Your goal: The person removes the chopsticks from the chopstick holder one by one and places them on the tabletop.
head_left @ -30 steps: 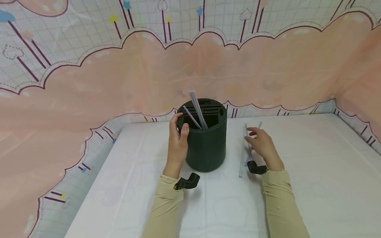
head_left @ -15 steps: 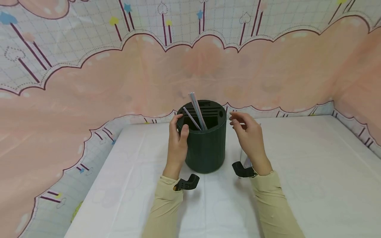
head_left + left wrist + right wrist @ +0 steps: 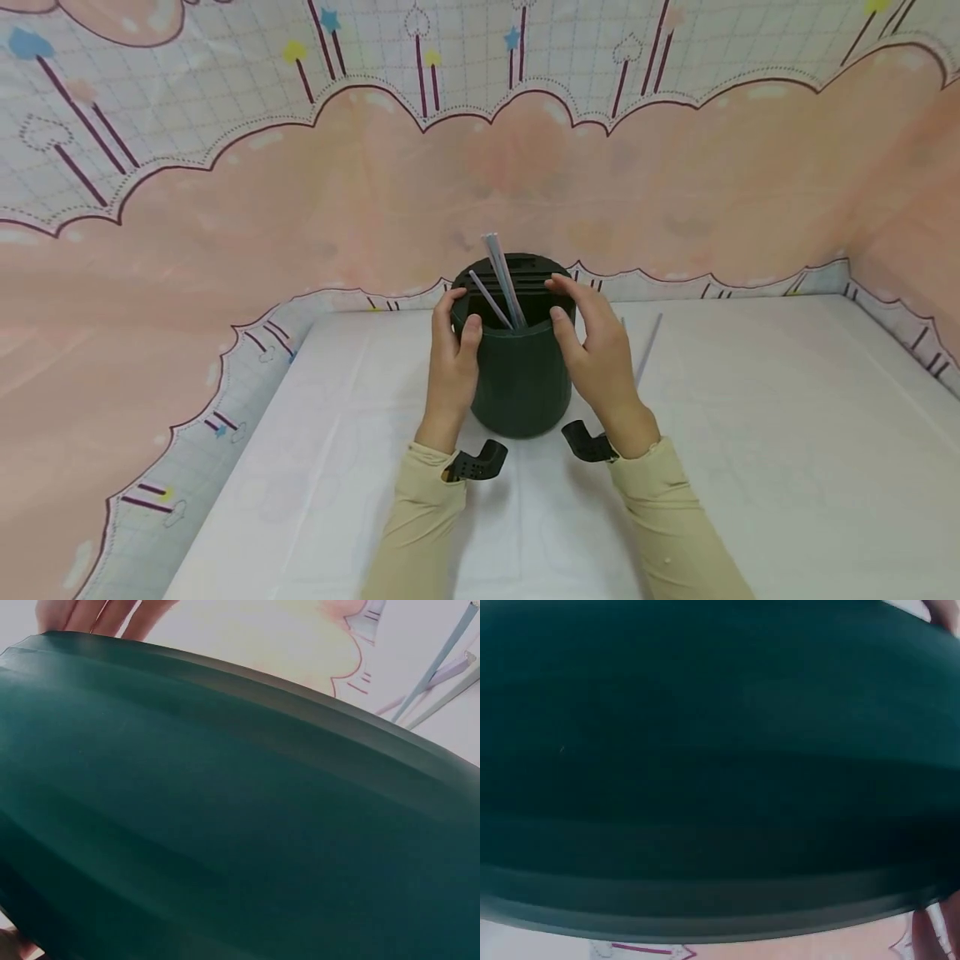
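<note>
A dark green round pen holder [image 3: 522, 375] stands upright on the white table, with slots in its top and a wide opening at the front. Several thin pale sticks [image 3: 506, 283] lean out of that opening. My left hand [image 3: 453, 367] grips the holder's left rim, thumb on the front wall. At the right rim my right hand [image 3: 600, 358] holds it too, thumb at the front edge and fingers over the top. The holder's green wall [image 3: 240, 795] fills most of the left wrist view, and the right wrist view shows little besides the same wall [image 3: 705, 750].
Right of the holder, partly behind my right hand, a thin stick [image 3: 648, 348] lies on the table [image 3: 787, 458]. The left wrist view shows several loose sticks [image 3: 442, 660] there. A patterned peach cloth [image 3: 675, 200] hangs behind the table.
My right hand has come left from the loose sticks on the table to the holder's right rim. The left hand has kept its grip on the left side.
</note>
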Demonstrator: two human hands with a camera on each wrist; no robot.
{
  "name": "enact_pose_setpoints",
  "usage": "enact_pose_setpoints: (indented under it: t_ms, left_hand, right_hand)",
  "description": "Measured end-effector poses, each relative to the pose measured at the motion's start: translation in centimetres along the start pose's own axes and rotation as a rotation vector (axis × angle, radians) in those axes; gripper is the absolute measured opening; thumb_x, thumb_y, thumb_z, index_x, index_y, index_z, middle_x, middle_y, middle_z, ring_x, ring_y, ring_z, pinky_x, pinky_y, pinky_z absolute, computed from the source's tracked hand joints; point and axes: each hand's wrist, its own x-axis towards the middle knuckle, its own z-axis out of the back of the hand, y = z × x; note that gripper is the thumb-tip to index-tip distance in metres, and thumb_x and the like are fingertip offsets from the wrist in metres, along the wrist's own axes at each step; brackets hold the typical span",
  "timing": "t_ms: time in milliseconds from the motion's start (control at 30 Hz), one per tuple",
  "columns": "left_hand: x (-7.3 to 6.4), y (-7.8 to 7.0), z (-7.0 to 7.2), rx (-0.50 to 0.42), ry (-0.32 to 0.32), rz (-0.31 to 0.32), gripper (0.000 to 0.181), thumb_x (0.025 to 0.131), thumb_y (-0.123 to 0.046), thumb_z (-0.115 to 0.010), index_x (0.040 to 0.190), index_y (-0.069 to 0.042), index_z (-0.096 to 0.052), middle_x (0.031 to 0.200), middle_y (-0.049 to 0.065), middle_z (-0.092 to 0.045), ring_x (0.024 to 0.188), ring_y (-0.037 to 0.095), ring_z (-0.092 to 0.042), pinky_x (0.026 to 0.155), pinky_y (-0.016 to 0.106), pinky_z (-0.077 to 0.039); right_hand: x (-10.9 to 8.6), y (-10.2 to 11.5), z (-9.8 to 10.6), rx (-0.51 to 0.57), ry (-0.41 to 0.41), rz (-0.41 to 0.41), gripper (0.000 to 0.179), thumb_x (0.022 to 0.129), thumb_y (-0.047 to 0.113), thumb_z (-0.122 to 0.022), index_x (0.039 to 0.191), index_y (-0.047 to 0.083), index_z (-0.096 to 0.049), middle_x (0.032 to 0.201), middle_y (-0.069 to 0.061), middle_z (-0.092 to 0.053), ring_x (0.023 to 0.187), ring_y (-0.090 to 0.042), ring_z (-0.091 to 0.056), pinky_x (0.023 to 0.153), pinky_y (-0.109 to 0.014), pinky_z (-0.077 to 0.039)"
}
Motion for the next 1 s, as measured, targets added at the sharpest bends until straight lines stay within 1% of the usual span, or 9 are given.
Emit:
enact_pose_setpoints:
  t_ms: [133,233,333,433,600,767,1000]
  left_hand:
    - [-0.2,0.0,0.0,0.005,0.0,0.002,0.052,0.091,-0.057,-0.039,0.136,-0.033,-0.029,0.146,-0.008,-0.024,0.133,0.011,-0.025,0.106,0.049,-0.025]
    - [-0.3,0.1,0.0,0.002,0.002,0.007,0.053,0.091,-0.058,-0.039,0.136,-0.034,-0.029,0.146,-0.008,-0.023,0.134,0.012,-0.024,0.106,0.05,-0.025]
    - [-0.4,0.1,0.0,0.001,0.008,0.009,0.054,0.09,-0.059,-0.039,0.137,-0.034,-0.028,0.146,-0.007,-0.022,0.134,0.013,-0.023,0.106,0.051,-0.025]
    - [-0.5,0.1,0.0,0.004,0.011,0.005,0.054,0.09,-0.059,-0.038,0.137,-0.033,-0.028,0.146,-0.007,-0.022,0.135,0.013,-0.023,0.106,0.05,-0.025]
    - [-0.6,0.1,0.1,0.014,0.004,-0.008,0.053,0.091,-0.057,-0.039,0.136,-0.032,-0.029,0.144,-0.005,-0.024,0.132,0.013,-0.027,0.105,0.049,-0.028]
    - [-0.8,0.0,0.1,0.024,-0.004,-0.014,0.052,0.091,-0.057,-0.04,0.136,-0.033,-0.03,0.143,-0.004,-0.026,0.13,0.014,-0.03,0.103,0.049,-0.03]
    - [-1.1,-0.1,-0.1,0.028,-0.012,-0.016,0.055,0.089,-0.062,-0.038,0.136,-0.033,-0.029,0.142,-0.004,-0.026,0.129,0.015,-0.031,0.103,0.048,-0.032]
  right_hand:
    - [-0.2,0.7,-0.5,-0.046,0.042,-0.022,0.04,0.096,0.021,-0.047,0.135,0.01,-0.045,0.129,-0.003,-0.053,0.123,-0.019,-0.042,0.102,-0.039,-0.034]
    - [-0.3,1.1,-0.9,-0.078,0.08,-0.014,0.041,0.097,0.02,-0.045,0.136,0.008,-0.044,0.13,-0.004,-0.052,0.125,-0.021,-0.039,0.103,-0.04,-0.031]
    - [-0.5,1.6,-1.1,-0.133,0.097,0.022,0.04,0.097,0.018,-0.042,0.135,0.007,-0.045,0.129,-0.006,-0.053,0.125,-0.023,-0.038,0.104,-0.042,-0.029]
    - [-0.6,2.0,-1.2,-0.195,0.103,0.057,0.039,0.096,0.018,-0.041,0.134,0.008,-0.047,0.128,-0.007,-0.054,0.124,-0.025,-0.039,0.104,-0.046,-0.028]
    - [-0.7,2.5,-1.5,-0.274,0.115,0.112,0.038,0.096,0.018,-0.039,0.132,0.011,-0.05,0.128,-0.004,-0.055,0.123,-0.027,-0.039,0.105,-0.05,-0.024]
    - [-0.7,2.7,-1.6,-0.293,0.099,0.131,0.038,0.095,0.015,-0.039,0.131,0.011,-0.051,0.128,-0.004,-0.056,0.122,-0.027,-0.042,0.106,-0.05,-0.022]
    - [-0.8,3.2,-1.6,-0.283,0.084,0.085,0.042,0.092,0.011,-0.041,0.133,0.014,-0.049,0.126,-0.003,-0.057,0.122,-0.024,-0.043,0.109,-0.055,-0.014]
